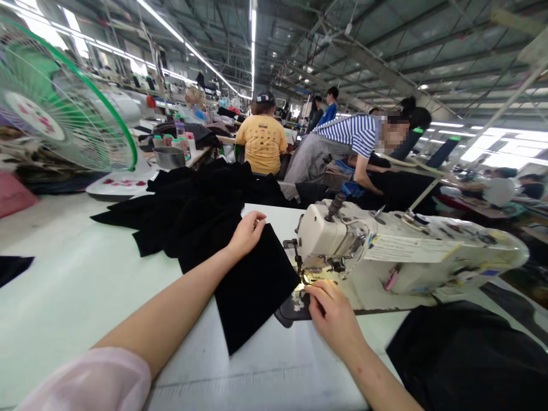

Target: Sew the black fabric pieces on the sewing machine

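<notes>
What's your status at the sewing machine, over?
Left hand flat on black fabric panel. Right hand on dark piece at the sewing machine. Black cloth heaped behind.

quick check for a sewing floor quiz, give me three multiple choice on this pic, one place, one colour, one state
1. Where is the left hand?
A on the black velvety cloth
B on the fan guard
C on the machine's head

2. What colour is the rim of the round wire-guarded electric fan?
A red
B green
C blue

3. The lamp at the needle of the white industrial sewing machine is:
A missing
B dark
C lit

Answers:
1 A, the fingers rest on the cloth
2 B, a green ring circles the guard
3 C, a yellow glow shows at the needle
</notes>
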Demonstrator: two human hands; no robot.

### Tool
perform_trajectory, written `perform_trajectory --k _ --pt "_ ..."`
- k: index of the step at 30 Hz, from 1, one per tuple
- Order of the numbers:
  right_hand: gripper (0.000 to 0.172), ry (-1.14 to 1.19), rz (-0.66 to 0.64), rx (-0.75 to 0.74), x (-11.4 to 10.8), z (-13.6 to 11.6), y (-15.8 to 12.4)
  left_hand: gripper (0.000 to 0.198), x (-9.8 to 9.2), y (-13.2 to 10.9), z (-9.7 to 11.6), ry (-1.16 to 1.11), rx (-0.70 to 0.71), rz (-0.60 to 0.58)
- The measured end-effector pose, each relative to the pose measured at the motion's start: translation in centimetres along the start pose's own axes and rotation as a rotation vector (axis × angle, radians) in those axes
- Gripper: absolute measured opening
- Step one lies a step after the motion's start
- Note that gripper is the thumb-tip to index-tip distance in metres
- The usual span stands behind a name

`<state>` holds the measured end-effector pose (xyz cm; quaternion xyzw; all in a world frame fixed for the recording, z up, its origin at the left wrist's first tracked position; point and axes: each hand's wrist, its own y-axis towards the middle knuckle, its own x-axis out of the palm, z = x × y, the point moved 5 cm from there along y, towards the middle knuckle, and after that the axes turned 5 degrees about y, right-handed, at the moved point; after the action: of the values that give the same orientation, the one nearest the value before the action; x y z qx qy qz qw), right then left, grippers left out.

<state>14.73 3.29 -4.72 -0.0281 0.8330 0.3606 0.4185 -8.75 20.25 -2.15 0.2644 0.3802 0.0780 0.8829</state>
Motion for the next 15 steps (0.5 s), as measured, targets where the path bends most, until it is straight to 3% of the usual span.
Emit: perform_trajectory --k 5,10,15 --pt "0.043 -0.079 -0.111 0.014 0.4 -1.0 0.5 0.015 0.3 0.3 0.5 -0.018 0.046 -0.103" --pt "0.035 -0.119 -0.16 0.079 0.2 -1.0 1.4 0.024 0.4 0.9 1.0 0.014 0.077 -0.142" --pt "0.034 -0.171 -0.131 0.052 0.1 -0.4 1.9 0.031 0.6 1.5 0.9 0.194 0.066 -0.188"
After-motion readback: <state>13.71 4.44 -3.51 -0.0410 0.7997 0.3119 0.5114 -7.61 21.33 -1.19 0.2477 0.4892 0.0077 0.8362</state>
